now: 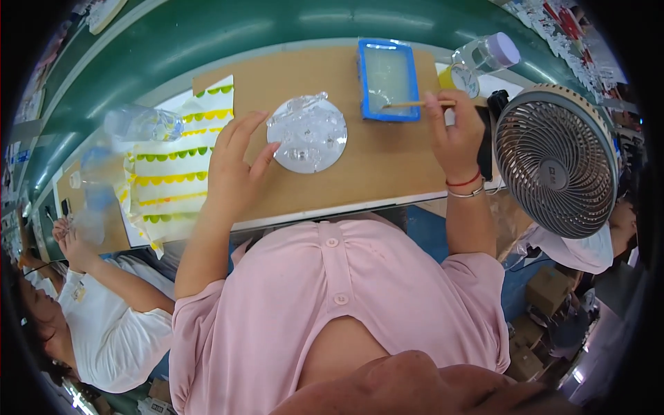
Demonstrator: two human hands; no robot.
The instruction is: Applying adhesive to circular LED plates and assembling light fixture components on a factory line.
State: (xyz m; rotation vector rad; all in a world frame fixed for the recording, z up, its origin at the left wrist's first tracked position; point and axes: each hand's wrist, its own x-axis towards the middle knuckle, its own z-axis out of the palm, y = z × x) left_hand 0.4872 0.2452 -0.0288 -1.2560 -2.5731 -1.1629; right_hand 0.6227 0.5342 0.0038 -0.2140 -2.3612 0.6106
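My left hand (pixel 235 162) is beside a round white disc (pixel 339 138), its thumb and fingers spread apart at the disc's left edge. I cannot tell whether the fingertips touch it. Several clear, shiny plastic pieces (pixel 304 128) lie on the disc. My right hand (pixel 458 135) pinches a thin wooden stick (pixel 418 104) between thumb and fingers. The stick points left, its tip over the near part of a blue-rimmed tray (pixel 416 76). Something pale and translucent fills the tray.
A grey fan (pixel 553 173) stands right of my right hand. Behind it are a yellow tape roll (pixel 459 81) and a lilac-capped clear jar (pixel 484 54). Left are a cloth with yellow and green scallops (pixel 173 166) and a clear bottle (pixel 142 124). A co-worker (pixel 114 318) sits far left.
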